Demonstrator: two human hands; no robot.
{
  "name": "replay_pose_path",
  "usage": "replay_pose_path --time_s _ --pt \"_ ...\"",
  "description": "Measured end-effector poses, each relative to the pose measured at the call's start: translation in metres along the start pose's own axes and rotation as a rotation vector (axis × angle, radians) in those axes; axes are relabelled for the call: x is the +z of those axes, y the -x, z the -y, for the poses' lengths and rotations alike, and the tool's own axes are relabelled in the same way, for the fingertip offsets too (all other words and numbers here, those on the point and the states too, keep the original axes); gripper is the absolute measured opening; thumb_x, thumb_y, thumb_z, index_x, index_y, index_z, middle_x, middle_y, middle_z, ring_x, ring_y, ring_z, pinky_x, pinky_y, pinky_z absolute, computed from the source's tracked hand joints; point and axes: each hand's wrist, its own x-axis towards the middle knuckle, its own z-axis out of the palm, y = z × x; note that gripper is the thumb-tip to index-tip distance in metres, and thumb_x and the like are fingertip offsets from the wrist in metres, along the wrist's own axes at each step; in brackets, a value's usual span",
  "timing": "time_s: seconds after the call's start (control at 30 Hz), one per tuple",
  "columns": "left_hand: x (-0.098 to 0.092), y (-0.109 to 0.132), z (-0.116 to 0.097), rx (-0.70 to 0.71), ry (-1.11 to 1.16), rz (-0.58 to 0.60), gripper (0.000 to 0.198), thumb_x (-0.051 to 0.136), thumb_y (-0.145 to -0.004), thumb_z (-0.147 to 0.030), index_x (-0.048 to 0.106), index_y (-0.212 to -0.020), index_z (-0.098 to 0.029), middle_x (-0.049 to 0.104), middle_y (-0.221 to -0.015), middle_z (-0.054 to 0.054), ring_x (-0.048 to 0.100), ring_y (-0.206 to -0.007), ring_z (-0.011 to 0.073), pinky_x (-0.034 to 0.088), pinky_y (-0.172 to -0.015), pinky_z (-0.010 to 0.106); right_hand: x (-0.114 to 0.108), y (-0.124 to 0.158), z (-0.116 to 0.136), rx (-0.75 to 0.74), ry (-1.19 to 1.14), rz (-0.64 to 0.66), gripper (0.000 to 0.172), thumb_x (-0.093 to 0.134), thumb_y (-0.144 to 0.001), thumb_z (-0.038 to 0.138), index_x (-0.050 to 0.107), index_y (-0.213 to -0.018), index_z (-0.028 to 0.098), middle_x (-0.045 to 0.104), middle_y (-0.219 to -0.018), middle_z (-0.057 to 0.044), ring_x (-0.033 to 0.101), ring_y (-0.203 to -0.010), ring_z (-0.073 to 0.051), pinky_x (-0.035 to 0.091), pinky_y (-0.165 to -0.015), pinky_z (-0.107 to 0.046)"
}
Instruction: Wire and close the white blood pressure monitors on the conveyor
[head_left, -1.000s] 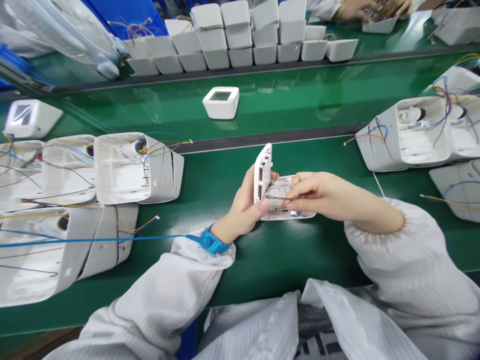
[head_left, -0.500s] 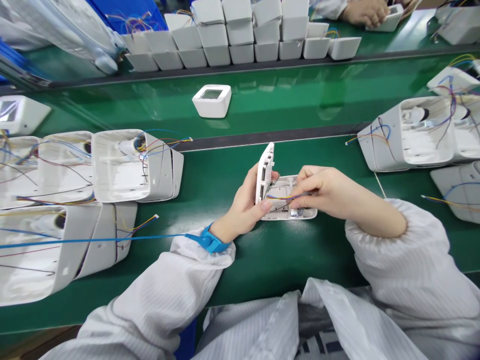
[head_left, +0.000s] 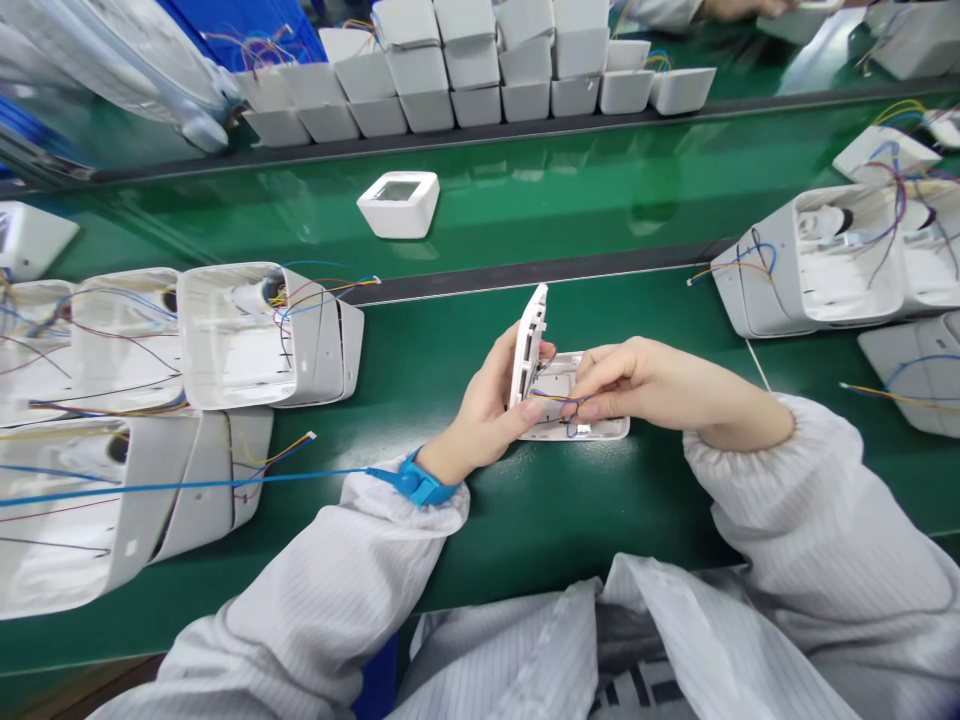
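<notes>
My left hand [head_left: 495, 405] grips a white plastic cover [head_left: 529, 345], holding it tilted nearly upright. Just right of the cover, a shallow white housing [head_left: 611, 431] rests on the green bench with its inside facing up. Thin coloured wires [head_left: 551, 397] run from the cover side across the housing. Over the housing, my right hand [head_left: 611, 380] pinches these wires between thumb and fingers. A blue loop of wire hangs below the fingertips. The wire ends in the right hand are partly hidden by the fingers. A blue strap with a cord circles my left wrist.
White open housings [head_left: 319, 345] with loose wires stand in rows at the left, and similar housings [head_left: 765, 265] at the right. A white unit with a small screen [head_left: 409, 222] sits beyond the ledge. Stacked white housings [head_left: 472, 65] line the back; another person's hand [head_left: 739, 8] is at top right.
My right hand has moved slightly left with the wires, and a blue loop now shows beneath its fingers. The left hand still holds the cover tilted. The view has shifted slightly.
</notes>
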Motion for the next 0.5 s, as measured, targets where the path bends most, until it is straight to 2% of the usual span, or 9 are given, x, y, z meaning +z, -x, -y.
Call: replay_pose_path --time_s 0.1,0.2,0.3,0.37,0.43,0.5 --pt "0.0 0.0 0.001 0.021 0.011 0.0 0.079 0.064 -0.084 -0.06 0.036 -0.148 -0.023 0.056 -0.127 0.014 0.055 -0.119 0.0305 0.046 -0.103 0.049 0.003 -0.002 -0.002 -0.027 0.071 -0.053 0.009 0.074 -0.084 0.029 0.079 -0.086 0.022 0.07 -0.089 -0.001 0.065 -0.079 -0.014 0.05 -0.07 -0.026" --pt "0.0 -0.001 0.001 0.028 0.02 0.002 0.079 0.065 -0.084 -0.058 0.036 -0.148 -0.023 0.055 -0.128 0.014 0.055 -0.12 0.0303 0.045 -0.104 0.049 0.006 -0.003 -0.006 -0.141 0.309 -0.133 0.009 0.07 -0.088 0.023 0.078 -0.086 0.022 0.069 -0.082 -0.001 0.062 -0.074 -0.013 0.047 -0.068 -0.027" --pt "0.003 -0.002 -0.003 0.04 0.015 0.013 0.077 0.066 -0.085 -0.056 0.036 -0.148 -0.024 0.055 -0.129 0.014 0.054 -0.124 0.0305 0.046 -0.106 0.048 0.007 -0.006 -0.013 -0.219 0.666 -0.278 0.017 0.063 -0.09 0.016 0.079 -0.088 0.024 0.069 -0.094 -0.004 0.06 -0.087 -0.018 0.044 -0.076 -0.032" --pt "0.005 -0.003 -0.008 0.056 -0.026 0.02 0.076 0.068 -0.084 -0.054 0.037 -0.147 -0.025 0.054 -0.132 0.013 0.053 -0.126 0.0304 0.045 -0.109 0.049 0.007 -0.009 -0.019 -0.224 0.853 -0.322 0.019 0.063 -0.089 0.015 0.079 -0.088 0.025 0.068 -0.107 -0.006 0.056 -0.1 -0.023 0.042 -0.082 -0.037" --pt "0.008 -0.005 -0.012 0.076 -0.084 0.02 0.077 0.069 -0.083 -0.052 0.037 -0.147 -0.025 0.051 -0.138 0.014 0.052 -0.129 0.031 0.043 -0.111 0.051 0.007 -0.012 -0.022 -0.192 0.925 -0.315 0.017 0.064 -0.089 0.017 0.079 -0.088 0.025 0.066 -0.114 -0.007 0.053 -0.105 -0.026 0.04 -0.086 -0.04" --pt "0.01 -0.005 -0.014 0.09 -0.128 0.02 0.079 0.069 -0.083 -0.053 0.033 -0.148 -0.025 0.046 -0.145 0.015 0.051 -0.131 0.032 0.043 -0.112 0.053 0.008 -0.015 -0.023 -0.128 0.928 -0.308 0.018 0.064 -0.088 0.016 0.08 -0.089 0.025 0.066 -0.115 -0.007 0.052 -0.103 -0.025 0.039 -0.085 -0.039"
